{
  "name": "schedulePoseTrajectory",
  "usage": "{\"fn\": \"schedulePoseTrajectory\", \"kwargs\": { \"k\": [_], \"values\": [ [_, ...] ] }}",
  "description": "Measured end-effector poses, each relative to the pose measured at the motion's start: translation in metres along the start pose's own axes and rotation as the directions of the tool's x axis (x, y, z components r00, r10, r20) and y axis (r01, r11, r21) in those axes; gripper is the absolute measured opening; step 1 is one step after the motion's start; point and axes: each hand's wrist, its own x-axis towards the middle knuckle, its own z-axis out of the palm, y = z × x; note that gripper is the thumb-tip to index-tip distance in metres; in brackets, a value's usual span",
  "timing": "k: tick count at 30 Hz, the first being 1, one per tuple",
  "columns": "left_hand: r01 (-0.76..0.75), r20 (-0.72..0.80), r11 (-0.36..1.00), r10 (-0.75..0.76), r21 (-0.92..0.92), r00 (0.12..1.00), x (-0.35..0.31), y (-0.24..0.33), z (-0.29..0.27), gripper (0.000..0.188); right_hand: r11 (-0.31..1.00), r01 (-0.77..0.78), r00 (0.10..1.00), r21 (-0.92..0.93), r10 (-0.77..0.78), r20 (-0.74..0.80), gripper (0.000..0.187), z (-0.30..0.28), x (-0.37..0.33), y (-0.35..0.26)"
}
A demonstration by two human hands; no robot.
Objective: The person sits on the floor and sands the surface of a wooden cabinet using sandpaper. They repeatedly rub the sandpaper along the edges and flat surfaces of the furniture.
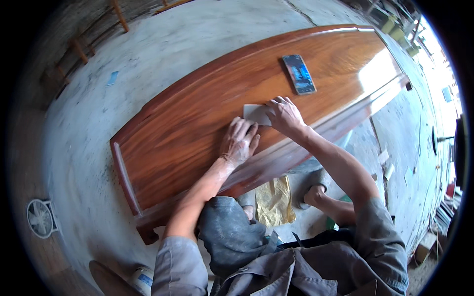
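Nearest the camera, the left hand [239, 141] lies flat and open on the glossy wooden panel [197, 118]. At its one o'clock, the right hand [283, 115] presses a pale sheet [256, 114], fingers spread; phone [298, 74] beyond at twelve.

A dark phone [299, 74] lies flat on the far part of the glossy board. On the concrete floor [163, 44] sit a crumpled yellow sheet [274, 201], a small round fan [41, 217] at lower left, and wooden chairs [81, 47] at upper left.
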Motion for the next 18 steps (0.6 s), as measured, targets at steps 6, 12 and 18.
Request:
{"fn": "schedulePoseTrajectory", "kwargs": {
  "k": [6, 12, 18],
  "values": [
    [-0.005, -0.027, 1.000, 0.005, -0.013, 1.000, 0.002, 0.001, 0.004, 0.029, 0.997, 0.043, 0.998, -0.061, -0.046, -0.039, 0.030, 0.007, 0.003, 0.011],
    [0.020, -0.046, 1.000, -0.020, 0.004, 0.999, -0.003, 0.001, 0.008, 0.029, 0.990, 0.073, 0.993, -0.124, -0.085, -0.087, 0.028, 0.002, -0.003, 0.001],
    [0.033, -0.052, 0.999, -0.031, 0.023, 0.998, -0.004, 0.002, 0.009, 0.027, 0.976, 0.118, 0.992, -0.184, -0.107, 0.068, 0.034, -0.010, 0.010, -0.020]
  ]
}}
